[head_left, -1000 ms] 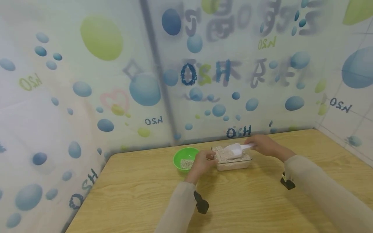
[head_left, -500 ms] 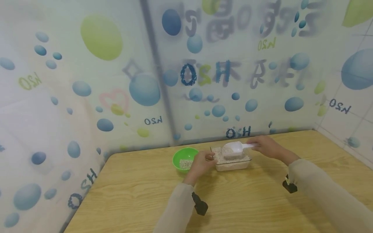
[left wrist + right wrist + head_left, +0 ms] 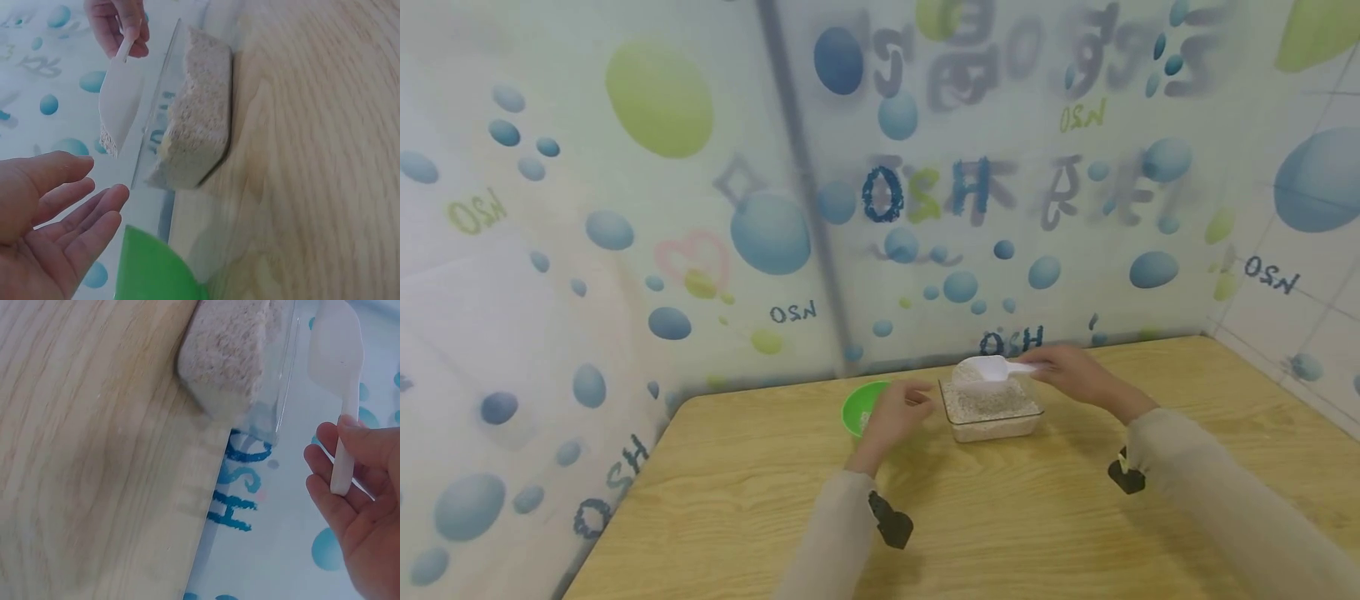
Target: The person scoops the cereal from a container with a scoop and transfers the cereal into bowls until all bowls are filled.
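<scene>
My right hand [image 3: 1078, 379] grips the handle of a white plastic scoop [image 3: 996, 369], which carries pale flakes that look like oats and hangs above a clear rectangular container [image 3: 996, 431]. More of these flakes [image 3: 992, 404] fill the container. In the right wrist view, thumb and fingers close round the scoop's handle [image 3: 342, 465]. My left hand [image 3: 891, 421] is between the container and a green bowl [image 3: 852, 410], overlapping the bowl in the head view. Its fingers are loosely bent and hold nothing, as the left wrist view shows. Some flakes [image 3: 864, 419] lie in the bowl, partly hidden by this hand.
Everything stands near the back edge of a wood-grain table [image 3: 1000, 517]. Behind it hangs a pale curtain [image 3: 700, 200] printed with blue and green dots. Dark straps with small devices [image 3: 895, 525] sit at both wrists, over light sleeves [image 3: 831, 533].
The loaded scoop has risen out of the flakes and moved left in my right hand. My left hand has come off the container's left edge and shifted left over the bowl.
</scene>
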### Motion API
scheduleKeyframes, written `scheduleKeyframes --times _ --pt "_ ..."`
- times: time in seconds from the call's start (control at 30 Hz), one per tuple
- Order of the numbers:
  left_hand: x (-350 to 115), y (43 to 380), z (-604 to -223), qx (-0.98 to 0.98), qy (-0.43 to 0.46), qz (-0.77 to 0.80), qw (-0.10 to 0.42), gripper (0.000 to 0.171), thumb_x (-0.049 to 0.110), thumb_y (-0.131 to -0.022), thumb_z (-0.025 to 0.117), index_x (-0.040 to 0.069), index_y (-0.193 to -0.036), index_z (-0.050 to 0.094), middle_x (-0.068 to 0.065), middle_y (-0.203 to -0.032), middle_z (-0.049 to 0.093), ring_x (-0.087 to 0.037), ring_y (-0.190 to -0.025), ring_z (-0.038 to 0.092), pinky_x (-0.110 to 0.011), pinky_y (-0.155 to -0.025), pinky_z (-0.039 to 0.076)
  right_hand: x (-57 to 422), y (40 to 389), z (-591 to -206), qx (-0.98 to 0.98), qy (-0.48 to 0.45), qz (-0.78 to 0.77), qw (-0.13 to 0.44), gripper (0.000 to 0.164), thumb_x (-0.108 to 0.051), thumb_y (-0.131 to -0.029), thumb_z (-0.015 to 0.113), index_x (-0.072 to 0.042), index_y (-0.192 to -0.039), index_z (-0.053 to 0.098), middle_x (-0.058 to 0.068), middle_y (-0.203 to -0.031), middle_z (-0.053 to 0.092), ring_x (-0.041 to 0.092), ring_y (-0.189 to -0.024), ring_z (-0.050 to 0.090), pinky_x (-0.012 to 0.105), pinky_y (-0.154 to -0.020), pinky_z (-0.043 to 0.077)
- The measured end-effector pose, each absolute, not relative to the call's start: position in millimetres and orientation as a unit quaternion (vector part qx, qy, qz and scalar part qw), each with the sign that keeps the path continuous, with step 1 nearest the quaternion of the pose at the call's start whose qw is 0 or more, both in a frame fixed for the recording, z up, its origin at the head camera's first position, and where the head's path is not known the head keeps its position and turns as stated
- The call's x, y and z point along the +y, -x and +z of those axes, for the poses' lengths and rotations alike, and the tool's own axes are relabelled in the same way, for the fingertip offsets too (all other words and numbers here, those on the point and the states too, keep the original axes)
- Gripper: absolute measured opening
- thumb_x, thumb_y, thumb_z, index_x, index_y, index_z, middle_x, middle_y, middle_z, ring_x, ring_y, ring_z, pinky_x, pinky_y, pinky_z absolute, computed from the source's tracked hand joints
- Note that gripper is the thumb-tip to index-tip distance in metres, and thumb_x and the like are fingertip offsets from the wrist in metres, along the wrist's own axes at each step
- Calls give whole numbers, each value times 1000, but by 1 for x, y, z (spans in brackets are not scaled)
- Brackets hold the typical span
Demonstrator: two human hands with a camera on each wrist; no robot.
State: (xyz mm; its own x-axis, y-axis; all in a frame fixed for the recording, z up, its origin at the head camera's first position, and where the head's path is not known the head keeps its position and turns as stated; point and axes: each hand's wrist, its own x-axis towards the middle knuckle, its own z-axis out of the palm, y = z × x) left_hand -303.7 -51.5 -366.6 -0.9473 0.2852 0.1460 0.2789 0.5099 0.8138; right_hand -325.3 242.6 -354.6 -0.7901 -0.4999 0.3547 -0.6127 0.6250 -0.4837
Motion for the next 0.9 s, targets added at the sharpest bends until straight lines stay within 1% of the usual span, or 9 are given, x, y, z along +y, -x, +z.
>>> scheduleKeyframes --times 0.07,0.27,0.43,0.6,0.9 --pt "-59 304 -364 866 -168 470 6 31 12 -89 62 0 -117 61 -15 -100 64 -29 -93 61 -37 -74 52 237 326 -353 -895 -312 305 93 23 0 -91 55 4 -112 64 18 -105 65 36 -96 60 48 -78 49" --pt "-80 302 -357 861 -180 475 3 31 9 -90 61 -4 -118 59 -18 -102 64 -32 -94 61 -38 -77 52 220 326 -349 -892 -316 312 81 23 -3 -92 55 4 -113 63 20 -111 62 38 -103 57 50 -84 47" --pt "-99 303 -355 877 -166 450 -14 31 11 -89 61 -2 -118 61 -15 -104 64 -28 -96 61 -38 -78 51 206 325 -347 -891 -323 311 68 25 -4 -93 53 4 -115 61 21 -114 60 39 -107 54 51 -87 46" --pt "-116 303 -354 879 -156 448 -33 30 7 -88 62 -2 -116 62 -15 -104 64 -28 -95 61 -38 -76 52 192 329 -346 -883 -340 318 57 25 -3 -94 50 3 -117 60 19 -116 60 38 -109 54 51 -89 45" --pt "-148 300 -355 887 -129 440 -52 31 5 -87 62 -5 -116 60 -19 -104 63 -30 -93 61 -39 -75 52 166 338 -345 -868 -372 324 59 25 1 -93 50 3 -115 62 17 -114 62 35 -108 55 49 -89 45"
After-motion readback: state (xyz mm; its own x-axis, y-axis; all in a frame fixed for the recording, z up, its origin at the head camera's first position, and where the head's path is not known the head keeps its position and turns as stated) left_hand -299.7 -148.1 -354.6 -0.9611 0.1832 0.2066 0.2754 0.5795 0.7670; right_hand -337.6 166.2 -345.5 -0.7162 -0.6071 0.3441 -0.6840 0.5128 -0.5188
